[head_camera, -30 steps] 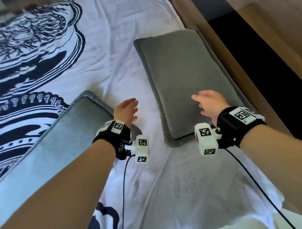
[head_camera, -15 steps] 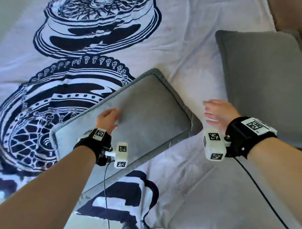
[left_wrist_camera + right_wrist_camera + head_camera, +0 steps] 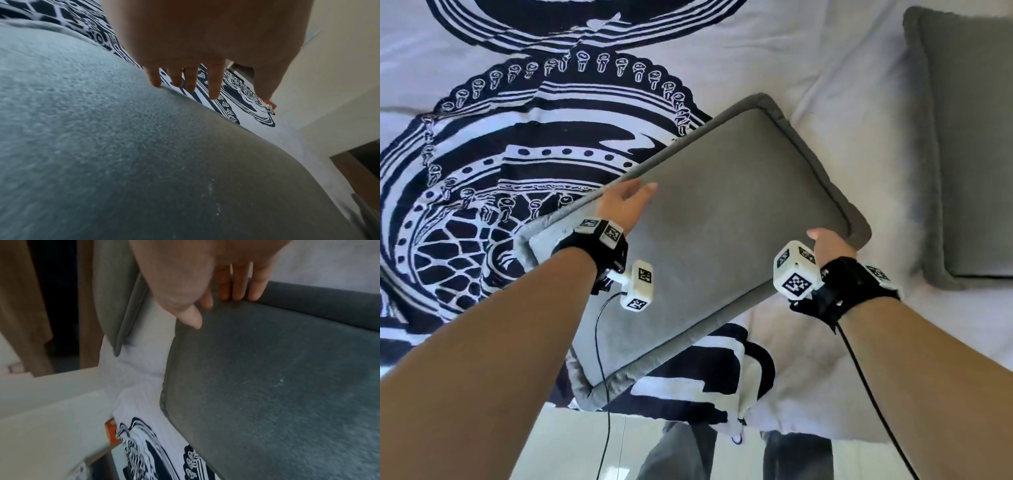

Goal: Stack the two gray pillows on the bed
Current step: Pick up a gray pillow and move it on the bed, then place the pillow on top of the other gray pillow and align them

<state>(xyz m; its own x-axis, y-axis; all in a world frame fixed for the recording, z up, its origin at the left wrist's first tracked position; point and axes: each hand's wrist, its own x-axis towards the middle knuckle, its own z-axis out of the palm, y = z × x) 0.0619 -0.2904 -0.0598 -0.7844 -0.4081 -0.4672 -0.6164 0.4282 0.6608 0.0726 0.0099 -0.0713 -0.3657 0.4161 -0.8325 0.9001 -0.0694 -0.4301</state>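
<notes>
A gray pillow (image 3: 715, 233) lies slantwise near the bed's front edge, one corner past that edge. My left hand (image 3: 628, 200) reaches over its far long edge; in the left wrist view this hand (image 3: 195, 84) has straight, spread fingers, the little finger touching the pillow (image 3: 123, 154). My right hand (image 3: 825, 243) rests at the pillow's right end. The right wrist view shows that hand (image 3: 226, 305) with straight fingertips and thumb tip on the pillow (image 3: 277, 378) beside its flange. The second gray pillow (image 3: 976, 137) lies flat at the right, apart, and shows again (image 3: 115, 288).
The bedsheet (image 3: 517, 171) is white with a bold dark-blue pattern. Pale floor (image 3: 585, 445) and the person's legs (image 3: 688, 452) show below the bed's front edge. Brown wooden furniture (image 3: 20, 305) stands beyond the second pillow.
My left hand slid across the near pillow to its far edge. My right hand left the bare sheet between the pillows and came onto the near pillow's right end. The view swung left.
</notes>
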